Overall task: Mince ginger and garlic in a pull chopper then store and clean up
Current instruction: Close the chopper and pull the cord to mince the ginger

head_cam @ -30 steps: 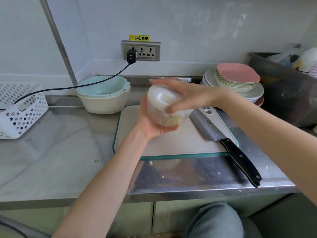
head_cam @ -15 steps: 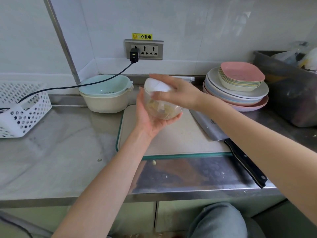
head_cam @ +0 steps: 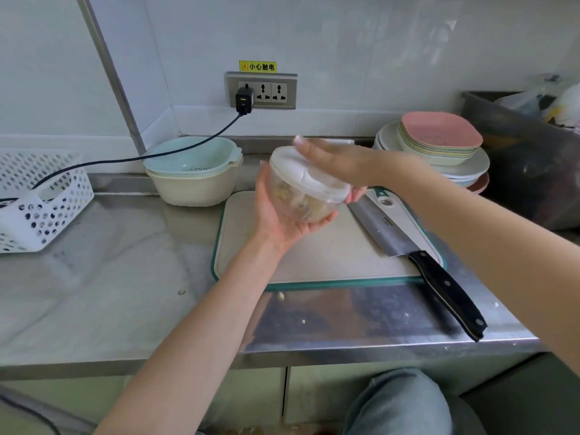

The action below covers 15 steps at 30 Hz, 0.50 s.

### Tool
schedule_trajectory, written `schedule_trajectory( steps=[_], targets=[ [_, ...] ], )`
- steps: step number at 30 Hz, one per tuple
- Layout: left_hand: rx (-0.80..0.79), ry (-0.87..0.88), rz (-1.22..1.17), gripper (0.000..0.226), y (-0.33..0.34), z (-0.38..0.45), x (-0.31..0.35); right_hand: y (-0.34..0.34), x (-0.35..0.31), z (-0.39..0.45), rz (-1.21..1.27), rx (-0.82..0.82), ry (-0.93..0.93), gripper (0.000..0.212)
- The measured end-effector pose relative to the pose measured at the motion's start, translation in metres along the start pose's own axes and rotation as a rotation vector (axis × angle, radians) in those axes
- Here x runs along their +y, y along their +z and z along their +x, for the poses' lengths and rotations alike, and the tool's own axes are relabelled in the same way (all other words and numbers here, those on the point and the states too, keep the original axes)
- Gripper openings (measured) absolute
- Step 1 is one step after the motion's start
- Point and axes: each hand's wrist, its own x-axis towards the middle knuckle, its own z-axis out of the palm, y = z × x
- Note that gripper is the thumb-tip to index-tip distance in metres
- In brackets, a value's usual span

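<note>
- The pull chopper (head_cam: 306, 186) was held in the air above the far part of the cutting board (head_cam: 329, 252), tilted so its white lid (head_cam: 301, 172) faced up and toward the camera's left, its clear bowl slanting down to the right.
- Pale minced bits clung inside the bowl.
- The left hand (head_cam: 279, 215) reached up from below, palm upward, fingers curled round the bowl's underside and cradling it.
- The right hand (head_cam: 332, 161) came in from the right, lying flat over the lid with fingers straight and blurred; its thumb showed under the lid's right rim.
- The chopper sat between the two hands, bowl in the left palm, lid under the right fingers.
- A cleaver (head_cam: 408, 252) lay on the board's right edge, black handle toward the counter's front.
</note>
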Motion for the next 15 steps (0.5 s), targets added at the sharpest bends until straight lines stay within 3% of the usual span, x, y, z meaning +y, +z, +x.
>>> schedule_trajectory(
  steps=[4, 7, 10, 15],
  targets=[
    [-0.043, -0.016, 0.017, 0.078, 0.001, 0.002, 0.0, -0.003, 0.003, 0.004, 0.142, 0.007, -0.107, 0.068],
    [0.012, -0.01, 0.069, 0.073, 0.002, 0.002, 0.001, 0.016, 0.002, 0.011, 0.179, 0.065, -0.195, 0.064],
    [0.069, 0.02, 0.081, 0.07, 0.001, 0.002, 0.001, 0.026, -0.001, 0.02, 0.242, 0.197, -0.139, 0.055],
    [0.1, 0.07, 0.104, 0.073, -0.001, 0.005, 0.001, 0.024, -0.01, 0.026, 0.277, 0.189, -0.066, 0.061]
  ],
)
